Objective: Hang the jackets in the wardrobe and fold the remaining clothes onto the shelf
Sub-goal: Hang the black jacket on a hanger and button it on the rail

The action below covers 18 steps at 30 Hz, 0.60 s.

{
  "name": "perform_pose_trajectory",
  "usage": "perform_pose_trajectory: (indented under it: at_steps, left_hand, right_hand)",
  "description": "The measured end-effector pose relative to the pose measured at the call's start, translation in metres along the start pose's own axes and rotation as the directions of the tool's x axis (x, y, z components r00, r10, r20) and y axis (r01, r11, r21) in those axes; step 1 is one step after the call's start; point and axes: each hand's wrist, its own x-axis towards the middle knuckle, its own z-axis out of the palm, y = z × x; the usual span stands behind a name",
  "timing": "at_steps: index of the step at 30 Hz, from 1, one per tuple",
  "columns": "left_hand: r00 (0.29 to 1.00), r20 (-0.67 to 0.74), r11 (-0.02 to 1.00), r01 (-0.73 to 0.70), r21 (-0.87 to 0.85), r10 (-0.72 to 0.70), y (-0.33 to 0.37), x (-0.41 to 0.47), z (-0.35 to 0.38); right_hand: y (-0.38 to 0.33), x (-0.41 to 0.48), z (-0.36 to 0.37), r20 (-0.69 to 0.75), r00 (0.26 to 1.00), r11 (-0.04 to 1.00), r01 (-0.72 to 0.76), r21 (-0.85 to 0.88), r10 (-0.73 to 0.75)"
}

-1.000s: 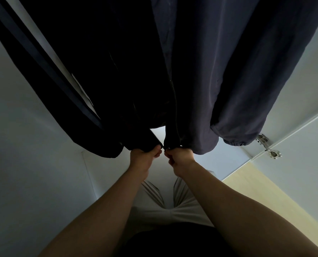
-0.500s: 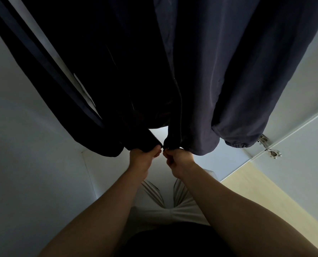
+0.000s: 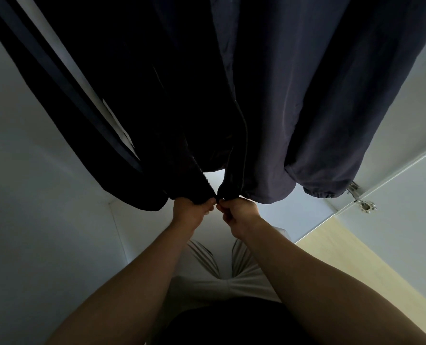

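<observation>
A dark navy jacket (image 3: 269, 108) is seen hanging inside the wardrobe, filling the upper part of the view, with its front open at the bottom. The two lower front corners are held close together, almost touching, just above the hands. The left front corner is gripped by the left hand (image 3: 189, 215), the fingers curled round the hem and the thumb laid over the cloth. The right front corner is pinched by the right hand (image 3: 239, 217), its fingers curled tight at the bottom end of the zipper (image 3: 243, 145). A small gap of pale wall is visible between the two front edges above the hands. Whether the zipper ends are joined cannot be told.

The jacket's sleeve is seen hanging at the right, its gathered cuff (image 3: 324, 192) ending near a metal hinge (image 3: 361, 200) on the wardrobe door (image 3: 418, 195). To the left of the jacket another dark garment (image 3: 57, 78) with a pale stripe is hung. The white wardrobe wall (image 3: 33, 220) is seen at the left, and a light wooden floor (image 3: 356, 257) at the lower right. Pale trousers (image 3: 241, 267) are visible below, between the two bare forearms.
</observation>
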Motion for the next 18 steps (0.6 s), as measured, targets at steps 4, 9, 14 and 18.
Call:
perform_pose_trajectory:
  at_steps: [4, 9, 14, 18]
  left_hand:
    - [1.000, -0.006, 0.985, -0.022, 0.172, 0.023, -0.005, 0.003, -0.003]
    - [0.997, 0.002, 0.952, -0.076, 0.295, 0.079, -0.013, 0.004, -0.001]
    - [0.962, 0.113, 0.870, -0.273, 0.410, 0.249, -0.011, 0.005, -0.007]
    - [0.928, 0.207, 0.814, -0.370, 0.448, 0.309, -0.008, 0.008, -0.011]
  right_hand:
    - [0.001, 0.000, 0.001, 0.007, 1.000, 1.000, 0.000, -0.026, 0.000]
    - [0.000, 0.000, 0.003, -0.011, 1.000, 0.998, -0.015, -0.058, 0.014]
    - [-0.002, 0.001, 0.005, -0.023, 0.999, 0.996, -0.025, -0.081, 0.023]
    - [-0.001, 0.000, 0.002, 0.010, 1.000, 0.995, -0.019, -0.102, 0.020]
